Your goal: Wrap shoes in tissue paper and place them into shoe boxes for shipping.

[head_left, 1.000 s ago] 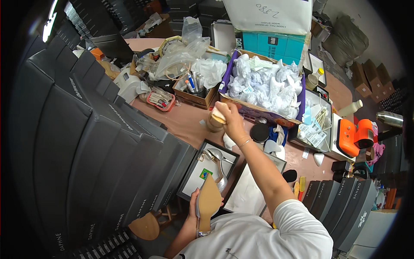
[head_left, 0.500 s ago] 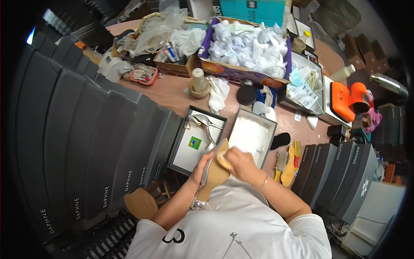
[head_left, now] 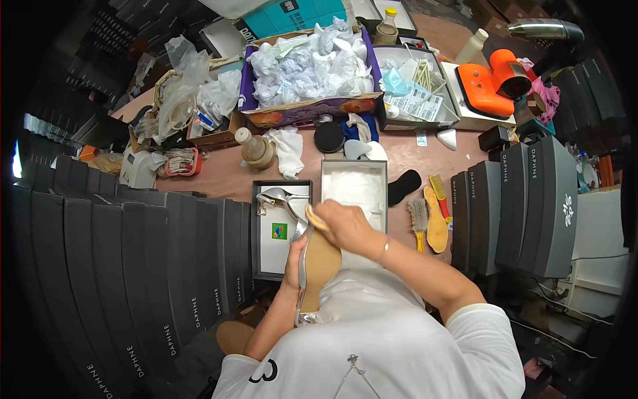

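Note:
My left hand grips a silver shoe with a tan sole, sole turned up in front of my chest. My right hand presses a small tan pad or sponge against the toe end of that sole. Just beyond my hands lie an open shoe box lid holding a second silver high-heeled shoe and an open box lined with white paper.
Stacks of dark shoe boxes wall the left, more stand at the right. Brushes and an insole lie right of the box. A purple box of crumpled paper, a round bottle and an orange tool sit farther back.
My right hand came back from the bottle by the paper box to the shoe and now rubs the pad on its sole. The view tilted down toward my hands.

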`<move>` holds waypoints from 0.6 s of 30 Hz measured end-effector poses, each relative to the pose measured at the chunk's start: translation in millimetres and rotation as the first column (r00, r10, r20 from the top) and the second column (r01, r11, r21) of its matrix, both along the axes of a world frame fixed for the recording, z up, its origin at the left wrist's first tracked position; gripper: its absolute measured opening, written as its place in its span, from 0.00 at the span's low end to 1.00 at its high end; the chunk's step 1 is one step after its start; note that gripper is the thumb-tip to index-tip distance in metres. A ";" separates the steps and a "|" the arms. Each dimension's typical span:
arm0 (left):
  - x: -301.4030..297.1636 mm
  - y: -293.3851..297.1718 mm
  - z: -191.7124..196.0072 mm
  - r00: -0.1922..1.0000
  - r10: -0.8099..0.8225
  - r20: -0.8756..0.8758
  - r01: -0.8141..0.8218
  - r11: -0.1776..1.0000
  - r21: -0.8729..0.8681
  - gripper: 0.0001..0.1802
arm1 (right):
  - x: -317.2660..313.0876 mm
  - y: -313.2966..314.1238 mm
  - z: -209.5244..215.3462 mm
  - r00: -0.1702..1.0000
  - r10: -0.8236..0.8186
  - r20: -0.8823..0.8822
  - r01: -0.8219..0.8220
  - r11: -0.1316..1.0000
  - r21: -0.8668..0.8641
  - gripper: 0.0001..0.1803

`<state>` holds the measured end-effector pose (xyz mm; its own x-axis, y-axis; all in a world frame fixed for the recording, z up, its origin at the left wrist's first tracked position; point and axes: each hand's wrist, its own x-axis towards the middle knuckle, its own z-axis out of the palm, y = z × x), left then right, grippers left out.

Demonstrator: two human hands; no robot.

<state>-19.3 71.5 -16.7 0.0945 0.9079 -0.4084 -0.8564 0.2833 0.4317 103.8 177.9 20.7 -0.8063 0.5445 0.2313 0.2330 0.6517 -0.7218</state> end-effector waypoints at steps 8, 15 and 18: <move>-6.8 -12.0 -28.4 0.997 -0.014 0.081 0.006 0.995 0.099 0.29 | -6.7 14.4 -20.2 0.999 -0.044 -0.012 0.044 0.999 0.001 0.09; -5.3 -1.3 -10.3 0.999 0.021 0.037 -0.020 1.000 -0.023 0.27 | 6.9 15.9 -19.0 0.989 -0.063 -0.134 0.061 0.998 -0.020 0.11; 1.0 -1.6 -8.0 0.987 0.137 0.088 -0.122 0.981 -0.153 0.31 | 39.8 -23.8 0.7 0.936 0.346 -0.067 -0.341 0.937 0.070 0.11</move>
<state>-18.3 70.0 -24.7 0.0263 0.8461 -0.5324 -0.9260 0.2212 0.3059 143.6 154.0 21.5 -0.9202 0.2217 0.3227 -0.0674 0.7221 -0.6885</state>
